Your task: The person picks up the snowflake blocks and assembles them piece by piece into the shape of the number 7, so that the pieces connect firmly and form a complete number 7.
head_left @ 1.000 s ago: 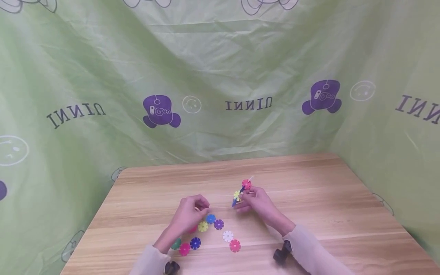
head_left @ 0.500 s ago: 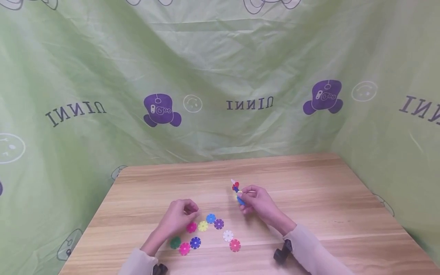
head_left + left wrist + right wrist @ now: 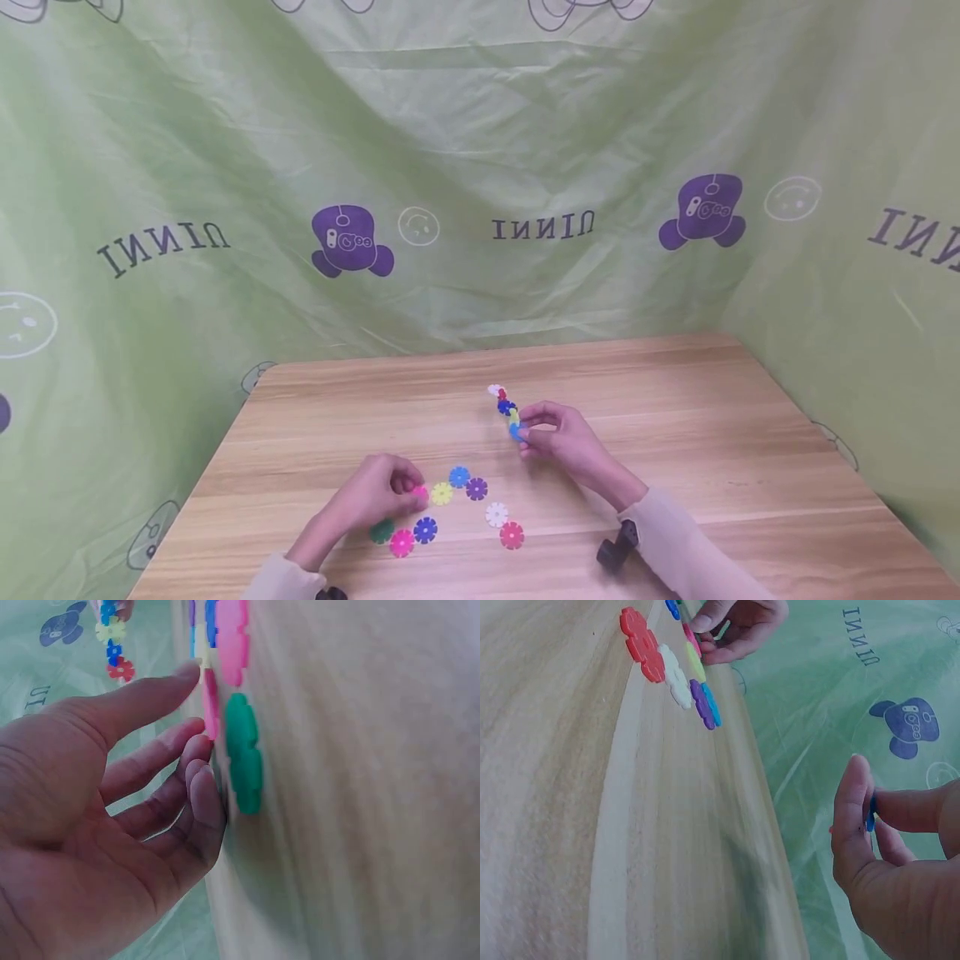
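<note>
My right hand [image 3: 566, 437] pinches the light blue disc [image 3: 871, 814] at the near end of a chain of notched plastic discs [image 3: 507, 407]. From there the chain runs up and away through yellow, dark blue and red to white, above the table. My left hand [image 3: 371, 496] is low at a loose pink disc [image 3: 211, 705] lying flat on the wood. Its thumb and fingertips are right at the pink disc's edge, spread apart, the other fingers loosely bent. A green disc [image 3: 244, 754] lies beside that hand.
More loose notched discs lie on the wooden table [image 3: 675, 467]: yellow [image 3: 442, 493], light blue [image 3: 460, 477], purple [image 3: 476, 488], white [image 3: 497, 514], coral [image 3: 512, 535], dark blue [image 3: 425, 530] and another pink one [image 3: 401, 543]. A green printed cloth [image 3: 465, 292] hangs behind the table.
My left hand has moved left and down to the pink disc. The right hand has turned the chain, so its far end now points up and left.
</note>
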{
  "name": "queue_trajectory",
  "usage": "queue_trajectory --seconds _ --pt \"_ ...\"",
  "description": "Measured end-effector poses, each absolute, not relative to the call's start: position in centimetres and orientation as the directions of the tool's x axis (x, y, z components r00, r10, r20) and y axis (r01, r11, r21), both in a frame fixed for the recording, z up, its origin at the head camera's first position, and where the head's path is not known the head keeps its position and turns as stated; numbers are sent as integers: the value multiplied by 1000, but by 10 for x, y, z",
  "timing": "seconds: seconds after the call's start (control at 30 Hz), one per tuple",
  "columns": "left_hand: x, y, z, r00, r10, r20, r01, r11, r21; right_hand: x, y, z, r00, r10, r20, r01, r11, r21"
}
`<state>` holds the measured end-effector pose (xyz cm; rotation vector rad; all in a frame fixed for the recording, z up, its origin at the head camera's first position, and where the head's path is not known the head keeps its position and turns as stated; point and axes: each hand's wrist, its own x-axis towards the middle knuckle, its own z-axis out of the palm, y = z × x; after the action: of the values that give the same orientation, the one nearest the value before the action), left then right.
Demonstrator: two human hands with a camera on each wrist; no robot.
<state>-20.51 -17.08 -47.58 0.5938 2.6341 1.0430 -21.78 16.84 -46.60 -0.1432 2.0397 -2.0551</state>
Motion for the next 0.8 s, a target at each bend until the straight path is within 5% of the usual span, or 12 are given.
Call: queue_trajectory --seconds 0.43,0.8 --pt "-206 -169 -476 -921 374 -107 195 681 706 -219 176 -460 -975 -208 -72 68 29 -997" --pt "-213 -152 -472 -956 293 -7 190 637 747 -218 178 -459 -979 -184 -92 88 31 -996"
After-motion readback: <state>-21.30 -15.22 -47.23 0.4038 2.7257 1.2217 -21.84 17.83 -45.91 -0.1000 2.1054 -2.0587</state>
